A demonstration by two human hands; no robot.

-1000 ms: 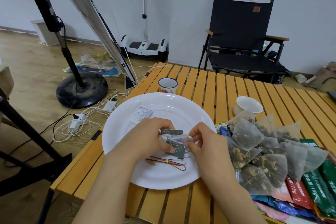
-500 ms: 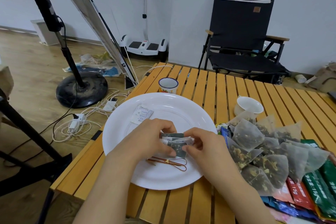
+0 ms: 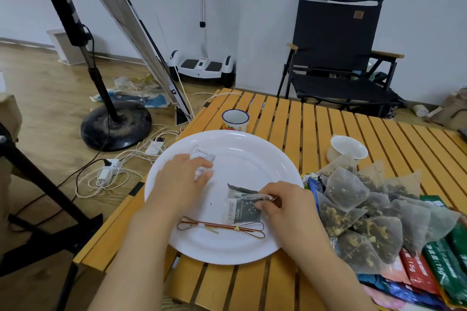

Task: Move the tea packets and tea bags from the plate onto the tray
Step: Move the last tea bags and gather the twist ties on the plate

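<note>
The left hand (image 3: 180,179) has left the dark packets and now reaches to the far side of the plate (image 3: 265,156), where its fingertips press on the small white packet (image 3: 202,155). The fingers are bent over it, and the frame is a little blurred there, so I cannot tell if they pinch the packet or only touch it. A second ago both hands were together on the dark packets in the middle of the plate; now they are apart.

The right hand (image 3: 283,206) holds the dark packets (image 3: 243,206) alone, with thumb and fingers pinched on their right edge. The packets are just to the left of this hand and seem partly raised from the plate, but I cannot say if they are fully lifted. Just near to the person from them, a thin wire tie (image 3: 221,227) lies flat on the plate.

To the right of the right hand there is the big pile of tea bags (image 3: 353,199), and coloured tea packets (image 3: 429,262) lie under and beside it. The tray itself is hidden under this pile, so I cannot see its border.

In my judgement the split of the hands means each one now takes its own item. Only these last packets remain on the plate, so the task looks almost finished.
</note>
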